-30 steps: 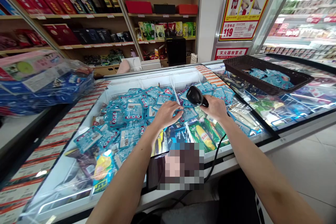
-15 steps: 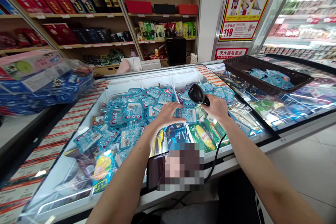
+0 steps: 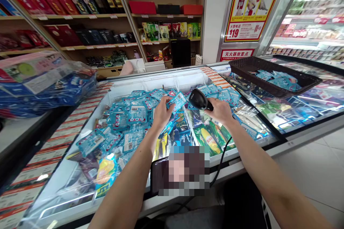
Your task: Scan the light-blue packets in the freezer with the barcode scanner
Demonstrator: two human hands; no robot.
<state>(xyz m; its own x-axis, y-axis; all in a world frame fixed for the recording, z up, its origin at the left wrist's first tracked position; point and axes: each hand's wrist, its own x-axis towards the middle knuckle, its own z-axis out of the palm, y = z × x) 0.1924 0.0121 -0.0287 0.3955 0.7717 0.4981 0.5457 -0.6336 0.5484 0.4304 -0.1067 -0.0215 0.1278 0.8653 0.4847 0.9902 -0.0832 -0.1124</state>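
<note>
Left hand pinching blue packet above heap of blue packets in chest freezer. Right hand closed around black barcode scanner, cable hanging over freezer front.

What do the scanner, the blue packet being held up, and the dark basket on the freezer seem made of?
The handheld barcode scanner looks like moulded black plastic, with a faint sheen. The blue packet looks like thin glossy plastic film, creased and catching light. The dark brown basket looks woven, probably plastic strands, though real wicker is possible.
</note>
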